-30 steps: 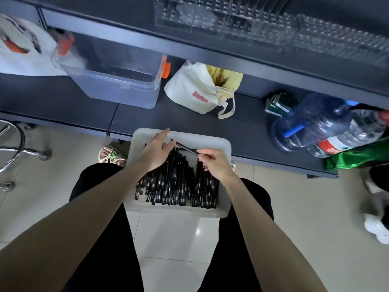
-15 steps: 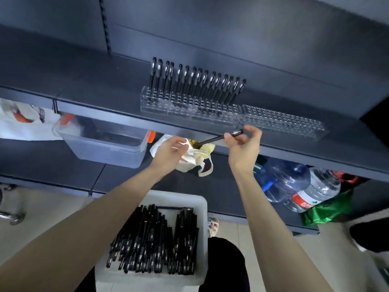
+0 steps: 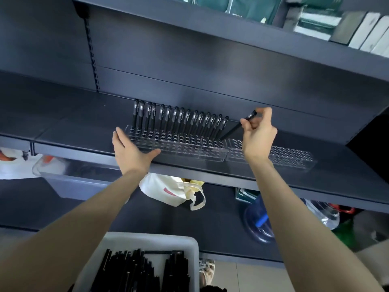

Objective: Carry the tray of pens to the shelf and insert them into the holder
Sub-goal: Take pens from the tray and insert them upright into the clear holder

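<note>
Right hand (image 3: 257,137) pinches a pen (image 3: 239,126) over the holder (image 3: 179,147); left hand's (image 3: 131,151) grip lies released against it.

Left hand (image 3: 131,151) spread flat, arm raised; right hand (image 3: 258,137) fingers apparently pinched.

Dim, bluish light; wide-angle bending, soft corners.

The tray (image 3: 195,260) and its pens (image 3: 134,272) run off the bottom edge.
</note>
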### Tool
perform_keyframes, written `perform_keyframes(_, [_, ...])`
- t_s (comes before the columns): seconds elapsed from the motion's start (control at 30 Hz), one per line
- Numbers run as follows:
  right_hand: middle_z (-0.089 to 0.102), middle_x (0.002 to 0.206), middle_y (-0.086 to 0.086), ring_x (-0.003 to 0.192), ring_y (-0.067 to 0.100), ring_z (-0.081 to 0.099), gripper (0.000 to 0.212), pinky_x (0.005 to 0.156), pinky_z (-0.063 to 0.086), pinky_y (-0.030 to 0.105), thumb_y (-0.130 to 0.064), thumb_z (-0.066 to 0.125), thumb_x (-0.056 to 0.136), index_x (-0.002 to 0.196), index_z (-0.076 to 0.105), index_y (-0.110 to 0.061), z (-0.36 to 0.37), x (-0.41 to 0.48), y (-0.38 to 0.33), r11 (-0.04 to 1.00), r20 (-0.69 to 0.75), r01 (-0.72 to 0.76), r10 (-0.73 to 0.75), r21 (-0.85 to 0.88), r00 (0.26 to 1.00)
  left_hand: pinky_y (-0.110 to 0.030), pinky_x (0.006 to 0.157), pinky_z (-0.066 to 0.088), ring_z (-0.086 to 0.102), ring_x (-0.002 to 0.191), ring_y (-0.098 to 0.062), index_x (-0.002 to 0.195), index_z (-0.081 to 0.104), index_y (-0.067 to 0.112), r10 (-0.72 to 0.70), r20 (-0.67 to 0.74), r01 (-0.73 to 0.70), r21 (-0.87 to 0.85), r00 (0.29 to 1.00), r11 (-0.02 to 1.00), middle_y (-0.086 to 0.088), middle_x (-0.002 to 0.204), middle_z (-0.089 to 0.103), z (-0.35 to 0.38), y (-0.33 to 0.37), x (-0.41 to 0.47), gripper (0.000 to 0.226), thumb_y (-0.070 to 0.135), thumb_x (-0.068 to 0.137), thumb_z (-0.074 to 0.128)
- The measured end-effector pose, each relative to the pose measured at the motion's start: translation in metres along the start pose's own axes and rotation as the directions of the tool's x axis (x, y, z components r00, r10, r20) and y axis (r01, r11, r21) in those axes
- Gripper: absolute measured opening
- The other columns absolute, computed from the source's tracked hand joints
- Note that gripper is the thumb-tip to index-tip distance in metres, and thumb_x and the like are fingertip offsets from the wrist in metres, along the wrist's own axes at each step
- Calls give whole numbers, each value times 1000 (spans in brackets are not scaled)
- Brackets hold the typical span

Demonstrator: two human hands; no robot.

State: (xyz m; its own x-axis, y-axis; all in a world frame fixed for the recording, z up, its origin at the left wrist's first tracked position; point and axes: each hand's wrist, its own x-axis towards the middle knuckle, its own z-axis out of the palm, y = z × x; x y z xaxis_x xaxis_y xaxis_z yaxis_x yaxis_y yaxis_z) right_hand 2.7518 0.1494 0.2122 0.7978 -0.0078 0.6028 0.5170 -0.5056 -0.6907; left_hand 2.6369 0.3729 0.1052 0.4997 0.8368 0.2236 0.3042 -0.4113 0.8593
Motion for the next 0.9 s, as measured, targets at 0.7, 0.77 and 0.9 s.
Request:
perform_keyframes(0.7, [68, 101, 23, 98, 37, 64, 41, 89, 50, 47, -2, 44, 94, 133, 51, -12, 39, 0, 27, 961, 251, 90, -23, -260, 968, -43, 108, 31, 35, 132, -29, 147, 16, 10, 17, -21, -19, -78, 1000, 997, -11, 145, 33, 8, -18, 7, 102, 28, 71, 81])
perform_keyframes(0.77, [68, 102, 22, 99, 36, 63, 40, 91, 50, 46, -4, 42, 96, 134, 50, -12, 37, 0, 24, 957, 255, 87, -14, -278, 967, -42, 110, 29, 32, 135, -28, 148, 12, 11, 19, -4, -20, -87, 1000, 996, -11, 148, 29, 6, -19, 6, 102, 25, 73, 80])
perform_keyframes(0.9, [67, 98, 20, 92, 37, 62, 45, 85, 50, 44, -5, 45, 96, 140, 40, -12, 28, -5, 17, 947, 248, 109, -32, -303, 968, -34, 113, 21, 17, 143, -21, 150, -5, 14, 22, 99, -12, -100, 995, 995, -7, 157, 12, -2, -20, 2, 110, 22, 77, 77])
